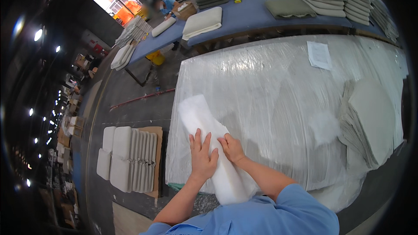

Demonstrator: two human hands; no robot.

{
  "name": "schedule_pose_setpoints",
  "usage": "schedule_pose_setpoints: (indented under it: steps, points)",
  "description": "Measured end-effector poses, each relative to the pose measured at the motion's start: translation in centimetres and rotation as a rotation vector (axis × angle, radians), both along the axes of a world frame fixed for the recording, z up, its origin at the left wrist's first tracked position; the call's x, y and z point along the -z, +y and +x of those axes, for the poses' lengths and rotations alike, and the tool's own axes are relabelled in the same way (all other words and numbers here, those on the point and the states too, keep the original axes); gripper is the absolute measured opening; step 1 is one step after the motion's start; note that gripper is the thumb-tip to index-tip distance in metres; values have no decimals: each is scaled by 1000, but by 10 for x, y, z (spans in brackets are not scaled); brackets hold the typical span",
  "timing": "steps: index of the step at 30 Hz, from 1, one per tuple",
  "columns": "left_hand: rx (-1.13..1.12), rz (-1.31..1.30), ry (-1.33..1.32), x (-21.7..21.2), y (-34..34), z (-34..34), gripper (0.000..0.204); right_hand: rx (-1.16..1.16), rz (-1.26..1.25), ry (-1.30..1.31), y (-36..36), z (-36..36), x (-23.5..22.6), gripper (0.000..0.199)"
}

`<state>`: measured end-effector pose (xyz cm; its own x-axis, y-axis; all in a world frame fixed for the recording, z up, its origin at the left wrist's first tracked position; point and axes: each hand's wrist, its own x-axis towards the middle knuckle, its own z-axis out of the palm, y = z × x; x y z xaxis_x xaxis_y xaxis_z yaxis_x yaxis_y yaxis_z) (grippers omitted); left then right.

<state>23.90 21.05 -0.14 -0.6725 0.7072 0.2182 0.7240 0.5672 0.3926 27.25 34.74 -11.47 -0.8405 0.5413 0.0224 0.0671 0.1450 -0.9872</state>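
A long folded strip of white fluffy batting [195,109] lies on a plastic-wrapped surface [265,82], its near end against my blue shirt. My left hand [203,156] rests flat on top of the strip, fingers spread. Just to the right, my right hand [231,149] is closed over the strip's right edge, with the fingers curled and the thumb against the batting. The underside of the strip is hidden.
Grey fabric covers [370,122] are stacked at the right of the wrapped surface, below a white paper sheet [319,55]. Cushions [133,159] stand in rows on the floor at left. Beyond, blue tables [248,13] carry cushion piles, and two people are there.
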Motion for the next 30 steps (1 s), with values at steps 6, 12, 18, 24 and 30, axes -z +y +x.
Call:
schedule_pose_setpoints:
  steps: [6,12,18,24,30]
  points:
    - [-23,5,61,-3,2,-2,63,-20,-154,59,8,-21,2,41]
    - [-44,-16,44,-4,5,-2,62,-87,-64,-92,11,-46,-31,45]
    - [-116,-39,25,-9,14,-56,57,-67,9,-12,-2,-37,-15,45]
    - [-112,-49,63,-2,33,-56,57,71,-214,128,12,-52,7,47]
    - [-138,-126,41,3,30,-57,61,-94,-421,-32,19,-106,-29,46]
